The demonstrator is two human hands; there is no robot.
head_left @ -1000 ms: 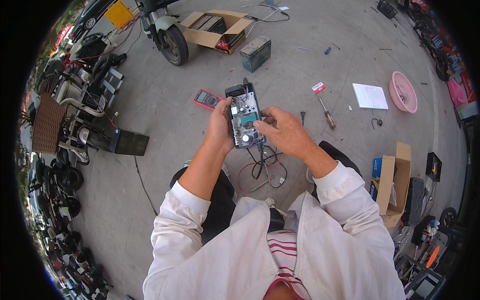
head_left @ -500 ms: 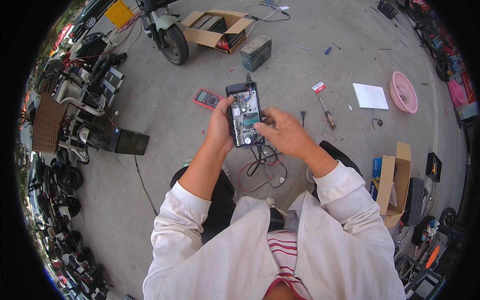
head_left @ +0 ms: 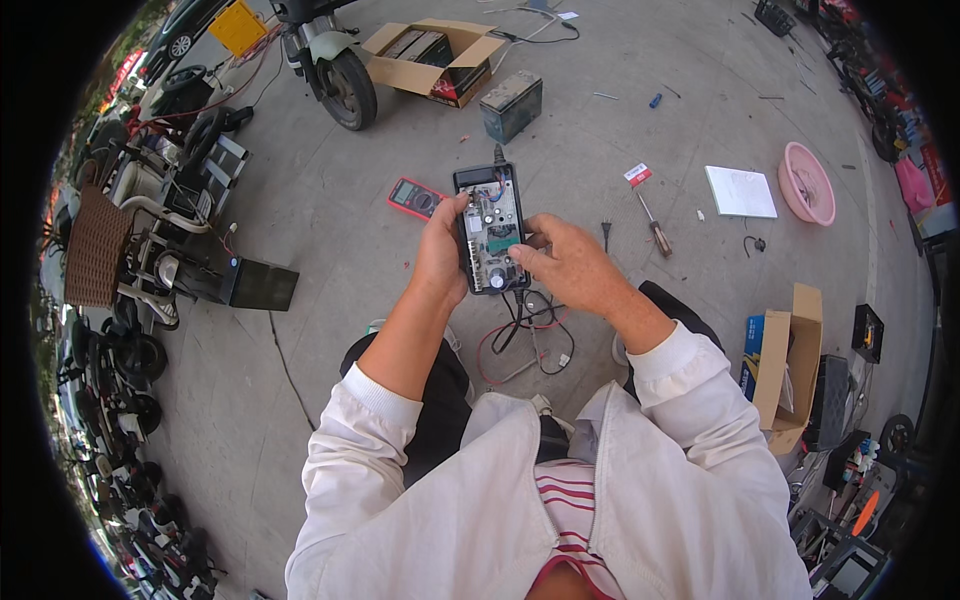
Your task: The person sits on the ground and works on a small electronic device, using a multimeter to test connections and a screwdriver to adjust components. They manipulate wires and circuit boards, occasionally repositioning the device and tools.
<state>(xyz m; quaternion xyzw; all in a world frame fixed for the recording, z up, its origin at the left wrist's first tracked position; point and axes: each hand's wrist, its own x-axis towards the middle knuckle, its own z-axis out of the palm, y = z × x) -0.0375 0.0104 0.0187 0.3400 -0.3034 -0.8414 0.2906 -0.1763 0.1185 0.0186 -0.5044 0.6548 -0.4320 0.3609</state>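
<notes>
Between my two hands is a battery charger (head_left: 491, 225) with its cover off, a black case with the circuit board bare and facing up. My left hand (head_left: 440, 248) grips its left edge, thumb along the rim. My right hand (head_left: 572, 262) holds the right edge, its thumb over the lower part of the board; the other fingers are partly hidden. Cables run from both ends of the case. Red and black test leads (head_left: 520, 345) lie looped on the ground below it. A red multimeter (head_left: 413, 197) rests just left of the charger.
Ahead stand a battery (head_left: 512, 106), an open carton (head_left: 407, 75) and a scooter wheel (head_left: 347, 90). To the right lie a screwdriver (head_left: 655, 225), a plug (head_left: 606, 234), a white pad (head_left: 741, 192) and a pink basin (head_left: 806, 184). Another carton (head_left: 790, 370) stands nearer. Parked scooters (head_left: 130, 355) line the left.
The charger has tilted very slightly in my hands. Both hands keep their hold, and everything around stays where it was.
</notes>
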